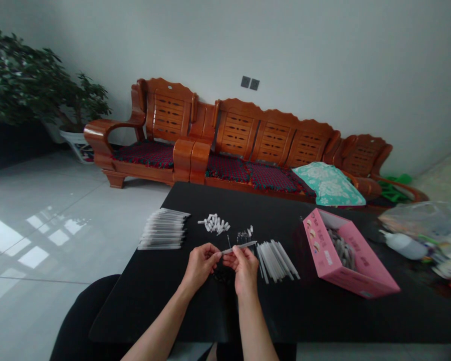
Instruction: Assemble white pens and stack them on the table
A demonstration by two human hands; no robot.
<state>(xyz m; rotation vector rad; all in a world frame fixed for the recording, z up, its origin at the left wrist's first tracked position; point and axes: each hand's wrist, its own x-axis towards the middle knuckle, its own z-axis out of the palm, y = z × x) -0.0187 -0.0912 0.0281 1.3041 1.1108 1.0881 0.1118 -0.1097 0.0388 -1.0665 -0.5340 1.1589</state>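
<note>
Over the black table [165, 301], my left hand [200, 263] and my right hand [245, 268] meet at a thin clear pen tube [240, 246]. My right hand's fingers pinch the tube near its middle, and it points up and to the right. My left hand's fingertips are closed at the tube's left end on a small part I cannot make out. A fan of clear tubes [276, 258] lies just right of my right hand. Small white caps [215, 223] and tiny dark parts [244, 234] lie behind my hands.
A neat row of finished white pens [163, 229] lies at the table's left. An open pink box [342, 253] holding more parts sits on the right, with a white bottle [400, 244] and plastic bags beyond. A wooden sofa [248, 145] and a potted plant [41, 90] stand behind.
</note>
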